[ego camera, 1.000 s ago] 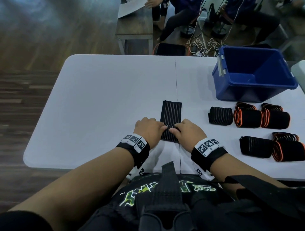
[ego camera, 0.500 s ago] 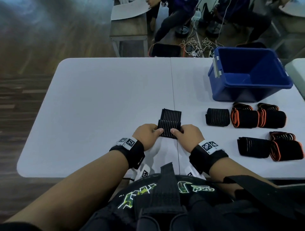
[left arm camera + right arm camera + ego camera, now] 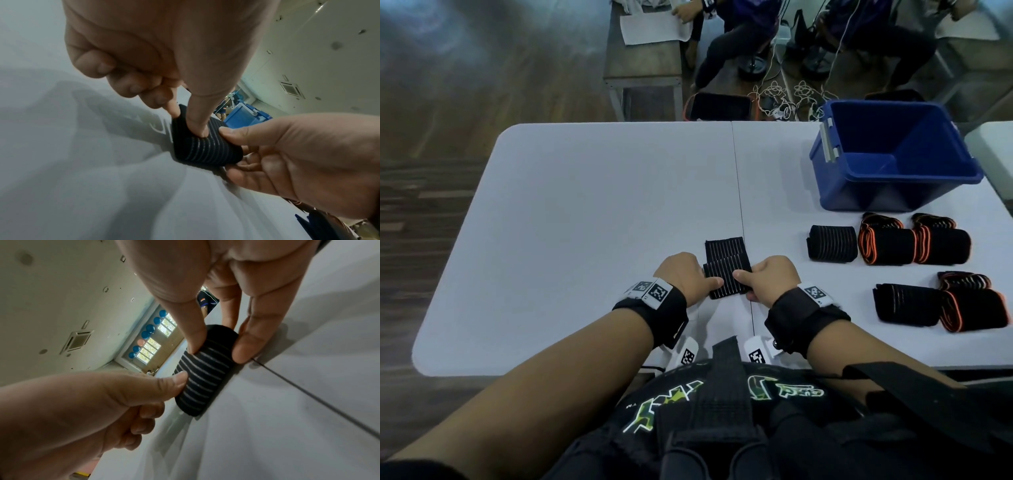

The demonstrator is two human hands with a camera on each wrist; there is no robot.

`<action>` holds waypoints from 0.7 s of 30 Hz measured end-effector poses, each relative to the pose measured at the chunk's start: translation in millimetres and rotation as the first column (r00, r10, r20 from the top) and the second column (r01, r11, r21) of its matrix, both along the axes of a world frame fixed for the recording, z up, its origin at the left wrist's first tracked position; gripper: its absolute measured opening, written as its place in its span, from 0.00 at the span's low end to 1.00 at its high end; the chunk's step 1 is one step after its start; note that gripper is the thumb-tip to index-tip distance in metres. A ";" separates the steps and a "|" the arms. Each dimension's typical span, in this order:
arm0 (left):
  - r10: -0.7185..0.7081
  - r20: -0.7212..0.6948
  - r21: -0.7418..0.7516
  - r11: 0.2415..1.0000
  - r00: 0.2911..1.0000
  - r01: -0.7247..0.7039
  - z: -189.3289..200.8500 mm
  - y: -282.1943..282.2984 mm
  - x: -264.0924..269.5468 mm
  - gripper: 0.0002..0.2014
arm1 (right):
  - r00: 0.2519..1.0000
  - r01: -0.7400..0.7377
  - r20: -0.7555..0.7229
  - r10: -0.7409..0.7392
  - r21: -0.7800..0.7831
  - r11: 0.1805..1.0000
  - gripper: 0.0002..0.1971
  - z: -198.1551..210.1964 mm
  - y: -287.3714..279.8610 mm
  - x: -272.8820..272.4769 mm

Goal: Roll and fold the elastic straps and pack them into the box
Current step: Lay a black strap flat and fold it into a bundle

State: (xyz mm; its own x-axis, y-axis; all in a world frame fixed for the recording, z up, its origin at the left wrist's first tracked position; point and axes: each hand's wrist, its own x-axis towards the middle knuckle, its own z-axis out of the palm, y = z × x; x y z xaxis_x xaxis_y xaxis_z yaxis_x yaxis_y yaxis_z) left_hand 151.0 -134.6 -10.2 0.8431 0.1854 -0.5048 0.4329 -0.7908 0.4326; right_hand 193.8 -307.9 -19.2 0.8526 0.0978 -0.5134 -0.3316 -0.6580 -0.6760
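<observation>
The half-rolled striped strap (image 3: 726, 274) was kept pinned on the table (image 3: 585, 222) near its front edge, pinched by left hand (image 3: 683, 275) and right hand (image 3: 770, 279), presumably so the roll stayed tight.

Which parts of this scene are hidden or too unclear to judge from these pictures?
- Blue box: head view shows only part of its floor; the near wall hides the rest.
- Striped strap: its far, unrolled end is hidden in both wrist views by the roll and thumbs.
- Left hand and right hand: in the head view their fingers curl out of sight.
</observation>
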 end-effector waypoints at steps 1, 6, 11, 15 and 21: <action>0.008 0.018 -0.004 1.000 1.000 -0.008 0.9 1.6 -0.5 0.20 | 1.000 -0.004 0.004 0.004 0.021 1.000 0.27 -0.6 -0.2 -0.1; 0.062 0.111 -0.056 0.997 0.992 -0.056 -1.5 10.1 -9.7 0.24 | 0.997 0.047 0.045 -0.054 0.156 0.987 0.15 6.4 6.0 -8.6; 0.062 0.241 -0.127 0.991 0.969 -0.032 -12.1 14.2 -22.0 0.33 | 0.988 0.059 0.127 -0.092 0.239 0.969 0.20 13.8 16.2 -27.8; -0.031 0.340 -0.180 0.979 0.940 0.097 -16.4 19.7 -26.3 0.41 | 0.972 0.020 0.218 -0.084 0.280 0.960 0.23 21.5 19.7 -48.2; -0.202 0.373 -0.274 0.909 0.906 0.315 -19.7 18.6 -24.6 0.38 | 0.933 0.056 0.324 -0.155 0.293 0.954 0.27 27.2 15.3 -81.1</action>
State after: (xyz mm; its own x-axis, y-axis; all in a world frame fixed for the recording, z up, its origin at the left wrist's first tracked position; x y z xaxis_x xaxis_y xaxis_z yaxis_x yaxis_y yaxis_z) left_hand 126.4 -116.0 -29.8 0.9652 -0.1861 -0.1837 0.0200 -0.6479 0.7615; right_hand 112.7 -292.6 8.0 0.9834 0.0925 -0.1564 -0.1065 -0.4038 -0.9086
